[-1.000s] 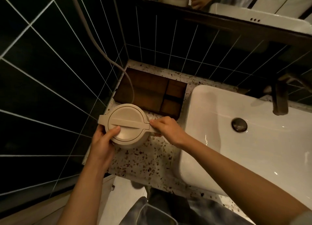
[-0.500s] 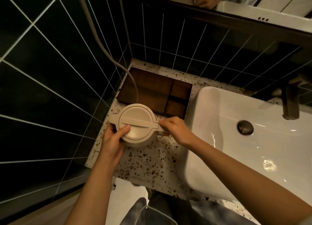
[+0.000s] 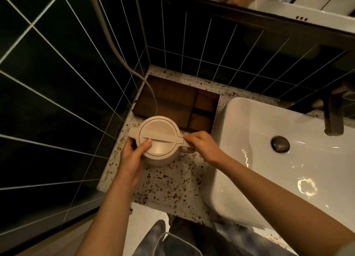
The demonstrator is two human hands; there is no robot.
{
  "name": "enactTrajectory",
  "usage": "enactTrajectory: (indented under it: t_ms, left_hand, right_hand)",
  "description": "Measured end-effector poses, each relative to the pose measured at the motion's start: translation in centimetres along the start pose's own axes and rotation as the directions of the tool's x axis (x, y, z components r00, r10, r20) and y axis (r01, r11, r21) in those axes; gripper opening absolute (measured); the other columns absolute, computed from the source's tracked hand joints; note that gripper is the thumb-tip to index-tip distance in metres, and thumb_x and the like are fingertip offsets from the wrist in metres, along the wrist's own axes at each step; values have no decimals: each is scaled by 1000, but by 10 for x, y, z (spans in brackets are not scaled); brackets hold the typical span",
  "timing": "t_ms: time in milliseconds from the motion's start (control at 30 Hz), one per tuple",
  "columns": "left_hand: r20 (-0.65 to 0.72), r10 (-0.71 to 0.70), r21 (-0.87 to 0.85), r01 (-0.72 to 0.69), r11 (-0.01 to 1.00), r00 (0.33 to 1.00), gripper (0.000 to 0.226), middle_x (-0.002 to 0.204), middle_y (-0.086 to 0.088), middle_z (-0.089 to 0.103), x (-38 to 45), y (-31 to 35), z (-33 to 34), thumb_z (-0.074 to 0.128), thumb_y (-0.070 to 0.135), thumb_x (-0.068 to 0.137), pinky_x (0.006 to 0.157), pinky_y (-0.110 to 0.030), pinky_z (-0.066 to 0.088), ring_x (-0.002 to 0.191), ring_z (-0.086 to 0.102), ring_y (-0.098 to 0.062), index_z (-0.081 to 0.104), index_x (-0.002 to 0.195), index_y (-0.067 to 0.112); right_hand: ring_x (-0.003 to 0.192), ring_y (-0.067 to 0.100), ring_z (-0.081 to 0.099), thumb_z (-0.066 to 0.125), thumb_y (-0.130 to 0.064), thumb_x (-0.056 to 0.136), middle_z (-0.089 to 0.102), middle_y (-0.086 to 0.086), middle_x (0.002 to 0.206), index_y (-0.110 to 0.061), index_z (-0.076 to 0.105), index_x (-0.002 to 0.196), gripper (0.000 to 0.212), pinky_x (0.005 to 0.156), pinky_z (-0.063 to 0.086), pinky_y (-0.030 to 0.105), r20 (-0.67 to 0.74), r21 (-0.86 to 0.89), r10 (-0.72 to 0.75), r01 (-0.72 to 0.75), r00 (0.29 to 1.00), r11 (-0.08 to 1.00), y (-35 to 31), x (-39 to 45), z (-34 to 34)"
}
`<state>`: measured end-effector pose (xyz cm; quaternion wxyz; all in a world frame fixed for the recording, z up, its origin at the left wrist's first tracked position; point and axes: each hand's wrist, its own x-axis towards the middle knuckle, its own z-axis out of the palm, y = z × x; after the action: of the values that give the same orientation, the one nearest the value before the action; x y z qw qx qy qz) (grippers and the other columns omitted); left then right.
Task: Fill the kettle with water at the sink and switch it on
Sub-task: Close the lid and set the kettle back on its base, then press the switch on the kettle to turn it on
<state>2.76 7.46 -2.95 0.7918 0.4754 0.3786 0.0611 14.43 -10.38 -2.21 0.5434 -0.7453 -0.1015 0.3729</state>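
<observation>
Kettle held left of the sink

Our right hand (image 3: 203, 147) clamps the kettle (image 3: 158, 140) handle, nearer the sink (image 3: 249, 121); our left hand (image 3: 132, 158) cups its body.

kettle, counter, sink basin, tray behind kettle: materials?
Kettle: looks like matte cream plastic, seamed lid, soft sheen.
Counter: terrazzo-like, pale with brown flecks.
Sink basin: glossy white, probably ceramic; sharp highlights.
Tray: likely dark wood, brown dividers; grain unclear in this light.
</observation>
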Motion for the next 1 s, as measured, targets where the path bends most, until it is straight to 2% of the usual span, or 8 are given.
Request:
enactTrajectory:
  t_ms: [133, 300, 400, 467, 567, 767, 867, 1000]
  left_hand:
    - [2, 25, 73, -25, 997, 1000, 52, 126, -2, 65, -2, -3, -3, 73, 23, 73, 91, -36, 51, 114, 62, -21, 58, 121, 32]
    - [-21, 66, 141, -62, 988, 998, 36, 125, 2, 64, -1, -7, -4, 67, 17, 86, 99, -40, 48, 116, 60, -18, 58, 114, 38]
    - [-37, 84, 212, -75, 974, 996, 33, 124, 6, 64, -2, -7, -3, 69, 23, 86, 100, -38, 48, 115, 59, -14, 58, 112, 40]
    - [-53, 100, 270, -82, 959, 994, 43, 129, 6, 61, -3, -5, -3, 73, 36, 80, 102, -41, 46, 118, 57, -13, 57, 120, 39]
    - [-118, 108, 345, -61, 937, 987, 78, 141, 6, 52, -9, -6, -4, 74, 55, 70, 106, -43, 42, 128, 49, -15, 46, 139, 31]
    - [-170, 190, 376, -114, 920, 967, 59, 134, 6, 53, -25, -7, 6, 64, 38, 88, 89, -24, 44, 120, 50, -13, 45, 142, 22]
    - [-216, 204, 401, -104, 910, 955, 58, 139, 0, 52, -33, -9, 8, 62, 38, 90, 100, -34, 46, 125, 50, -18, 44, 143, 20]
    - [-248, 246, 407, -129, 904, 937, 50, 136, 1, 52, -52, -16, 17, 57, 31, 95, 97, -33, 44, 121, 50, -16, 46, 142, 21]
  right_hand:
    - [48, -2, 48, 46, -23, 98, 47, 3, 61, -7, 54, 60, 42, 53, 44, 10, 24, -18, 10, -9, 1000, 1000, -2, -1, -1]
    - [72, 9, 61, 48, -31, 97, 61, 9, 78, 2, 68, 79, 43, 67, 52, 18, 58, -4, 50, -50, 997, 999, 2, 1, -3]
    - [64, -1, 59, 49, -36, 95, 62, 2, 76, -4, 69, 80, 41, 65, 46, 18, 31, -69, 36, -34, 999, 997, 3, 0, -4]
    - [66, 3, 58, 50, -42, 93, 61, 0, 75, -12, 68, 78, 39, 67, 44, 22, -23, -125, 14, -17, 1000, 992, 4, -2, -4]
    - [77, 11, 60, 52, -46, 91, 67, 4, 85, -14, 69, 87, 36, 72, 47, 28, -98, -188, -25, 6, 995, 982, 4, -5, -3]
    - [96, 13, 60, 49, -39, 93, 64, -3, 106, -19, 61, 113, 30, 79, 50, 24, -202, -234, -73, 25, 977, 972, -2, -17, -1]
    - [101, 12, 54, 45, -35, 97, 58, -2, 116, -14, 55, 127, 38, 72, 40, 13, -244, -262, -81, 15, 967, 965, -2, -30, -5]
    - [111, 18, 54, 46, -33, 97, 57, 7, 132, -11, 50, 134, 43, 88, 44, 27, -273, -243, -55, -13, 961, 970, 4, -53, -16]
